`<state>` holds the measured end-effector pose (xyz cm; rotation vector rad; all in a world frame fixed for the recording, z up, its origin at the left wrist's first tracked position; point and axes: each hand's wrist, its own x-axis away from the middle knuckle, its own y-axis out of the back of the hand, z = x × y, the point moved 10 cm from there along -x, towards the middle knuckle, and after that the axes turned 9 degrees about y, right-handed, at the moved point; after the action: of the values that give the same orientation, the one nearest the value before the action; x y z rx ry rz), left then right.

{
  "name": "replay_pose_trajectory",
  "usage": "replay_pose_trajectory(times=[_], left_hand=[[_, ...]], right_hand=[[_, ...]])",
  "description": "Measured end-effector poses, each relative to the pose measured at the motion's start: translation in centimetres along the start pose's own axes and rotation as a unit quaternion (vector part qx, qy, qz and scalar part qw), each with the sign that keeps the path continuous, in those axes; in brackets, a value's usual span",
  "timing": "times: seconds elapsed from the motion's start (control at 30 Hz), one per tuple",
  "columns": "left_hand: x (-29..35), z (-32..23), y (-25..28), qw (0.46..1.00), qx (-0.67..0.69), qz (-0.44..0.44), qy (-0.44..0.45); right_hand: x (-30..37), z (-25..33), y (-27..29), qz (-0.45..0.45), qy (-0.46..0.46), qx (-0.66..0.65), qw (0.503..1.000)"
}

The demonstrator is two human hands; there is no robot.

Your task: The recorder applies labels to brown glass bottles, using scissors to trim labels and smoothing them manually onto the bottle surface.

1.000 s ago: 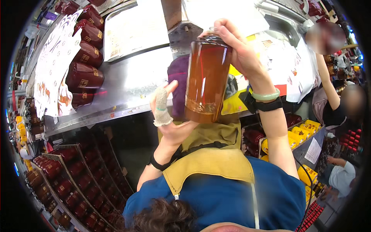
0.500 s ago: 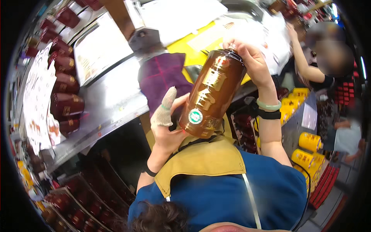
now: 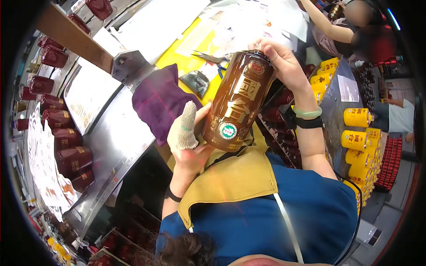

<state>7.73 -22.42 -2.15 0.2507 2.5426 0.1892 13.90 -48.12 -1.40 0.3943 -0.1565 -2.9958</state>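
Tilted in front of my chest is a brown glossy bottle [image 3: 238,95] with gold characters and a round green-and-white sticker near its base. My right hand [image 3: 284,64] grips its neck at the upper end, the fingers closed around it. My left hand [image 3: 188,150] supports the lower end, its fingers partly hidden behind the bottle. A pale knitted finger sleeve [image 3: 187,128] covers one of that hand's digits. Just beyond the left hand, a folded purple cloth [image 3: 162,104] lies on the metal workbench [image 3: 117,135].
Scissors [image 3: 208,56] with blue handles lie on a yellow sheet [image 3: 177,51]. Several dark red containers [image 3: 73,159] line the bench's left side. To the right, several yellow bottles [image 3: 355,139] stand in rows. Another person's arm [image 3: 324,24] shows at upper right.
My view has turned, so the bench and purple cloth sit further left and the scissors show more plainly. The bottle has shifted slightly left and up in the picture, still in both hands.
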Motion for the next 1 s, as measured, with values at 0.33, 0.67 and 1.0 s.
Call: replay_pose_trajectory(times=[0.33,0.67,1.0], left_hand=[[1.1,-1.1,-0.3,1.0,0.005,0.023,0.003],[2.4,-2.7,-0.2,0.999,-0.03,0.02,-0.02],[4.4,-4.1,-0.5,0.997,0.045,0.038,0.042]], right_hand=[[2.1,1.1,-0.1,-0.01,0.011,-0.023,1.0],[3.6,3.3,-1.2,0.002,0.064,-0.058,0.996],[6.9,2.6,-0.1,-0.088,0.003,0.004,0.996]])
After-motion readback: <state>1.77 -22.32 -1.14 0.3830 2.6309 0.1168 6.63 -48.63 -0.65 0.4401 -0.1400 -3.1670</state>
